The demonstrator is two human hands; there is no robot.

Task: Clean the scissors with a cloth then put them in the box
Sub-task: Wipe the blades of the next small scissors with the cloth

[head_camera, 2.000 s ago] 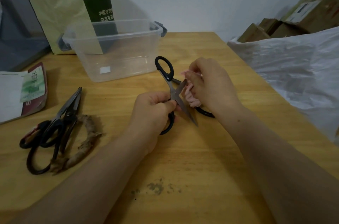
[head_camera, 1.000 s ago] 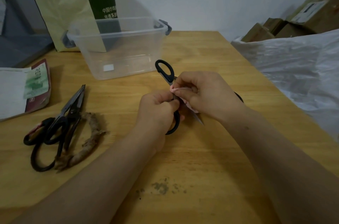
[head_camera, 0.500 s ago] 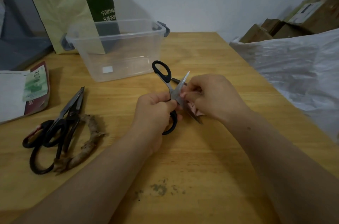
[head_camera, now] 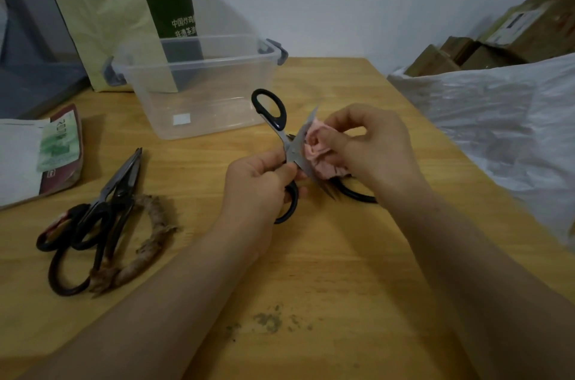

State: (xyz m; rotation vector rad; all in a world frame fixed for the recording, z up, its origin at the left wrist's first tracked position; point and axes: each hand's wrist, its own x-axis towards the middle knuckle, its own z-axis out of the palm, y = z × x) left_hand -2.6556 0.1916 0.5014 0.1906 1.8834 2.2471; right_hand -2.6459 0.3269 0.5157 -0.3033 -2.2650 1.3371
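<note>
Black-handled scissors (head_camera: pixel 273 113) are spread open above the middle of the wooden table (head_camera: pixel 326 270). My left hand (head_camera: pixel 258 186) grips them near the pivot and lower handle loop. My right hand (head_camera: pixel 370 146) pinches a bunched pink cloth (head_camera: pixel 317 150) against the upper blade. Another black handle (head_camera: pixel 354 194) lies on the table under my right hand. A clear plastic box (head_camera: pixel 199 83) stands open behind the scissors, with nothing visible inside.
Several dark scissors (head_camera: pixel 93 217) lie in a pile at the left, one with cloth-wrapped handles. A packet (head_camera: pixel 40 155) rests at the left edge, a green bag (head_camera: pixel 118 6) behind the box. White plastic sheeting (head_camera: pixel 497 130) covers the right side. Dirt specks (head_camera: pixel 267 322) mark the near tabletop.
The scissor blades have spread wider. My right hand has drawn the pink cloth up along the upper blade, so more of the cloth shows. My left hand keeps its grip.
</note>
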